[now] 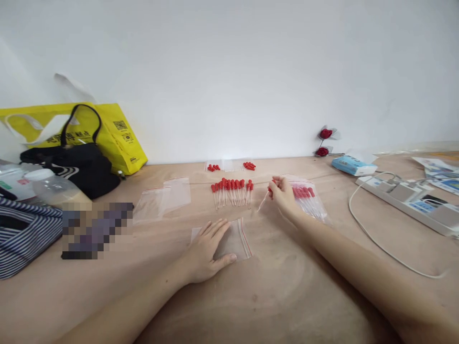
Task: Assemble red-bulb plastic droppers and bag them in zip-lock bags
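Observation:
My left hand (pixel 208 251) lies flat with fingers spread on a clear zip bag (pixel 237 241) with a red line along its right edge. The fingers of my right hand (pixel 284 197) pinch the red bulb of a dropper (pixel 262 203), its thin clear tube slanting down to the left. Beyond my hands lies a row of several droppers (pixel 232 191), red bulbs toward the wall. Just right of my right hand, a zip bag (pixel 317 203) holds several more droppers. Two further groups of red bulbs (pixel 249 166) rest near the wall, on or in clear bags.
Flat clear zip bags (pixel 154 203) lie left of the row. Farther left are a yellow bag (pixel 125 138), a black bag (pixel 82 167), a bottle (pixel 53 188) and a striped bag (pixel 25 234). At right are a tissue pack (pixel 353 165), a power strip (pixel 405 203) and a white cable (pixel 373 248).

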Demonstrator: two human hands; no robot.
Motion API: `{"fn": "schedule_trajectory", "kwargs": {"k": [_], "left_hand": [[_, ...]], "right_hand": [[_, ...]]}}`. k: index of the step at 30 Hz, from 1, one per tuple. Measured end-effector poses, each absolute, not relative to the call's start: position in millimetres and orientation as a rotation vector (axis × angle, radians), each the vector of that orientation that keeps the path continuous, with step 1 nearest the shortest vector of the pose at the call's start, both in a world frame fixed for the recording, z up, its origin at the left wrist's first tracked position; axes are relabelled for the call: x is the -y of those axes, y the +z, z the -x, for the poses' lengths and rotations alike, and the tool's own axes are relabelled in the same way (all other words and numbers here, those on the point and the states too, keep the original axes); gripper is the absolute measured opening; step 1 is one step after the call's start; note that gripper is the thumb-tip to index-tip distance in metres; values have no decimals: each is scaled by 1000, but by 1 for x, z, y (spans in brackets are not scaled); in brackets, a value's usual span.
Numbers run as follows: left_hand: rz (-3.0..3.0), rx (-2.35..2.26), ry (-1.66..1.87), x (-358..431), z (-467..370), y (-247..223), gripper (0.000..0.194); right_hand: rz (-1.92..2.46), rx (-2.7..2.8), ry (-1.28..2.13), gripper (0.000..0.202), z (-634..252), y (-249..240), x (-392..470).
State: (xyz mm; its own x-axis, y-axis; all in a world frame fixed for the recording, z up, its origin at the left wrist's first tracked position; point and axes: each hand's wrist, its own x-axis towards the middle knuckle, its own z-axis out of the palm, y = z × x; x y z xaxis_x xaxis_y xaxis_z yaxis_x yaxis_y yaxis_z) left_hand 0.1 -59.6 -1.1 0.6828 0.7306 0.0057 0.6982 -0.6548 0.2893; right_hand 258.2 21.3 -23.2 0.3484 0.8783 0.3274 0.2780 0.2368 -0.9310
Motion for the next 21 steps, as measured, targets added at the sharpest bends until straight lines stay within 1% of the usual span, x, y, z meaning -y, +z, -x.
{"fn": "schedule_trajectory", "kwargs": {"k": [6, 12, 15, 18, 21], "left_hand": [[-2604, -1138, 231, 59, -8, -1, 70], [-2563, -1155, 318, 60, -12, -1, 69], [-2570, -1135, 321, 59, -11, -4, 68], [-2573, -1125, 328, 59, -11, -5, 68], [-2573, -1101, 337, 59, -11, -5, 66]], "right_hand": [[1142, 975, 814, 32, -246, -27, 39], [1101, 937, 939, 38, -233, -30, 50], [1068, 933, 1066, 43, -227, -29, 55], [1075, 1010, 1211, 44, -225, -27, 62], [1127, 1282, 1289, 38, -226, -27, 65]]}}
